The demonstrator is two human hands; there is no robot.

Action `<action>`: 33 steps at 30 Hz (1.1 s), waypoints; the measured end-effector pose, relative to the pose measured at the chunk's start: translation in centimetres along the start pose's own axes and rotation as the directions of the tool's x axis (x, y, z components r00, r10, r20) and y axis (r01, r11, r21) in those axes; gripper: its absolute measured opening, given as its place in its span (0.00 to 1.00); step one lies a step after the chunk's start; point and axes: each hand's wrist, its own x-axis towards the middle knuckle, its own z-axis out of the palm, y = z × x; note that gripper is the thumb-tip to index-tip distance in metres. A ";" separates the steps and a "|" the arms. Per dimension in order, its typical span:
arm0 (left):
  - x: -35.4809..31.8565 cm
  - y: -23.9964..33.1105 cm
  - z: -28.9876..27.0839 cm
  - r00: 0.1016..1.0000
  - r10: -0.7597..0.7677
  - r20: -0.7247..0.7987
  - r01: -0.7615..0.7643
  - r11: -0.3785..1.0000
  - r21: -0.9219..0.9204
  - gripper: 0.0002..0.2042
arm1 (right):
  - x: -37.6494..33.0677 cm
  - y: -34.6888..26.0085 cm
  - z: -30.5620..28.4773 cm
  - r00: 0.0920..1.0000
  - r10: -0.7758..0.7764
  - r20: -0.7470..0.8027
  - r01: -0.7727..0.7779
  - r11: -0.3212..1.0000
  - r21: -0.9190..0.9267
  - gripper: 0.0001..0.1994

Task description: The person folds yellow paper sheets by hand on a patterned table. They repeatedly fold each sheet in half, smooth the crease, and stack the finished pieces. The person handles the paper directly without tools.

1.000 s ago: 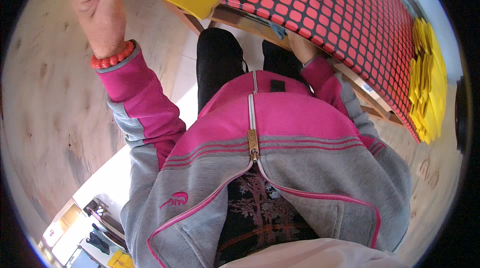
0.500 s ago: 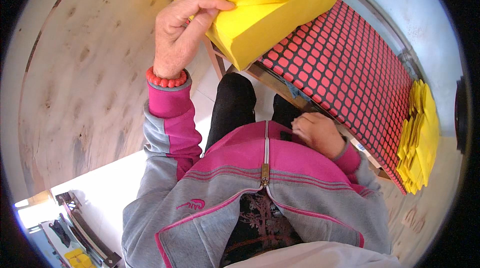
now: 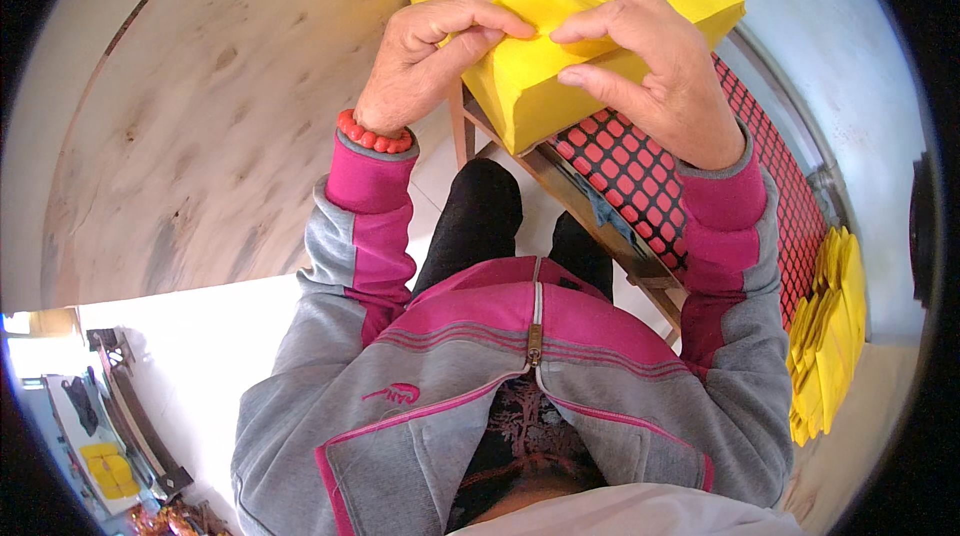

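Note:
A large yellow bag (image 3: 560, 101), of what looks like soft fabric, lies at the top over the near end of a bench with a red-and-black patterned cover (image 3: 625, 171). My left hand (image 3: 430, 51), a red bead bracelet on its wrist, pinches a fold of the bag between thumb and fingers. Close to its right, my right hand (image 3: 645, 61) is over the bag with fingers and thumb spread. Nothing shows in its grasp; whether a fingertip touches the bag I cannot tell.
A stack of folded yellow pieces (image 3: 830, 336) sits at the bench's far right end. A broad wooden board (image 3: 220, 136) fills the left side. My knees (image 3: 475, 206) are beside the bench's wooden frame. At lower left, another yellow pile (image 3: 110, 471) lies on a surface.
My right hand has risen from beside my waist to the bag, its fingers opening out. My left hand, still pinching, and the bag appear further right and slightly lower in view.

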 end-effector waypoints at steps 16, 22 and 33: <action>-0.1 -0.2 -0.6 1.000 0.015 0.019 -0.014 0.999 -0.052 0.12 | -1.2 1.3 2.4 0.992 0.100 -0.083 -0.081 0.975 0.206 0.06; -0.1 -0.5 -0.8 0.999 0.035 0.025 -0.034 0.999 -0.022 0.10 | -1.2 1.2 2.4 0.989 0.114 -0.098 -0.087 0.965 0.247 0.07; -0.3 -0.7 0.8 0.978 -0.110 -0.179 0.075 0.979 -0.190 0.04 | -1.3 1.4 2.2 0.981 0.149 -0.120 -0.105 0.944 0.312 0.09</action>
